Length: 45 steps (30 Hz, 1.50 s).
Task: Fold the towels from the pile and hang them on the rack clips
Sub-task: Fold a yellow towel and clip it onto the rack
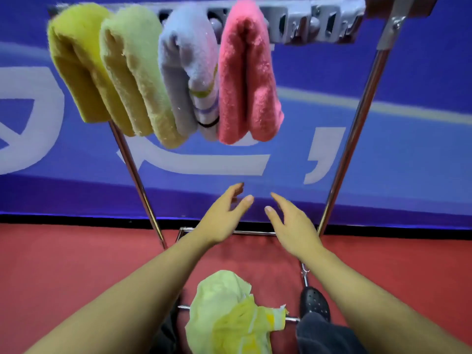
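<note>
Four folded towels hang side by side from a grey clip bar across the top of a metal rack; from the left, a mustard-yellow towel, touching it a pale green towel, then a lilac towel with striped edging, then a pink towel; the clips to the right of the pink towel hold nothing. Behind the rack stands a blue banner with large white lettering; below it lies a red floor.

Lower in the view, two bare forearms reach forward between the rack's slanted legs; the left hand is held out in the air, its grip spread, fingers relaxed and thumb apart, holding nothing; just beside it, not touching, the right hand is likewise spread and holds nothing; both hands sit well below the hanging towels.

Near the bottom centre, a crumpled pile of light green and yellow towels is draped over the rack's low crossbar; to its right are a black perforated shoe and a dark trouser leg.
</note>
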Motion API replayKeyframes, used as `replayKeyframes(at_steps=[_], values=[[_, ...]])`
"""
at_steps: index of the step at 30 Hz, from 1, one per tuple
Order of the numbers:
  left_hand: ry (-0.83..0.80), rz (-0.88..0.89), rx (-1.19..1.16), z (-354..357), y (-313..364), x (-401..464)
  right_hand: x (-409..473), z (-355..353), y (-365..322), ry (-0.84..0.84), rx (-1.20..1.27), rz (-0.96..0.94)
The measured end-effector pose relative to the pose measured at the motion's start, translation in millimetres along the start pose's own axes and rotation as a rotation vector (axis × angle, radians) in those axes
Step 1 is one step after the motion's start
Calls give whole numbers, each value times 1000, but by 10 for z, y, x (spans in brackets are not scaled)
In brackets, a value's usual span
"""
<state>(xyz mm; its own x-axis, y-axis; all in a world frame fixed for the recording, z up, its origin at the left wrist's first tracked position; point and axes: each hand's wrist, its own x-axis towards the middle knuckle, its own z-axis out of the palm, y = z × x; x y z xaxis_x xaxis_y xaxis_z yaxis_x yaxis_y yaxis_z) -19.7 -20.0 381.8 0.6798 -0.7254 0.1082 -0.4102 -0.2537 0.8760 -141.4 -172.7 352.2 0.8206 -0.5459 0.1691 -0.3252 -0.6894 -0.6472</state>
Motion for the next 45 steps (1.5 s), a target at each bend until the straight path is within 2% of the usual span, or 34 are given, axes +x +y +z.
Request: replayKeyframes(at_steps=[7, 13, 19, 22, 27, 30, 33, 36, 39, 45], values=[[-208, -192, 354, 590, -1534, -395, -391, 1091, 963, -440, -270, 91], [-342, -438, 359, 1012, -2623, -753, -662, 1928, 1579, -726, -316, 164], [-441, -612, 311, 1363, -3347, -869, -815, 2636, 2087, -915, -311, 250], [-470, -670, 283, 1493, -3619, -868, -789, 2868, 2255, -935, -274, 283], [-475, -724, 269, 1705, -3897, -835, -664, 3131, 2467, -864, -237, 327], [-463, -777, 280, 1821, -4076, -850, -668, 3243, 2557, -825, -304, 343], [-483, -736, 314, 1875, -4086, -863, -705, 3241, 2584, -938, -331, 383], [-492, -684, 273, 1860, -3931, -846, -749, 3065, 2525, -964, -259, 413], [-538, -685, 213, 1698, -3668, -821, -746, 2746, 2364, -882, -256, 381], [-523, -616, 11, 1342, -2828, -746, -662, 1765, 1704, -675, -174, 273]])
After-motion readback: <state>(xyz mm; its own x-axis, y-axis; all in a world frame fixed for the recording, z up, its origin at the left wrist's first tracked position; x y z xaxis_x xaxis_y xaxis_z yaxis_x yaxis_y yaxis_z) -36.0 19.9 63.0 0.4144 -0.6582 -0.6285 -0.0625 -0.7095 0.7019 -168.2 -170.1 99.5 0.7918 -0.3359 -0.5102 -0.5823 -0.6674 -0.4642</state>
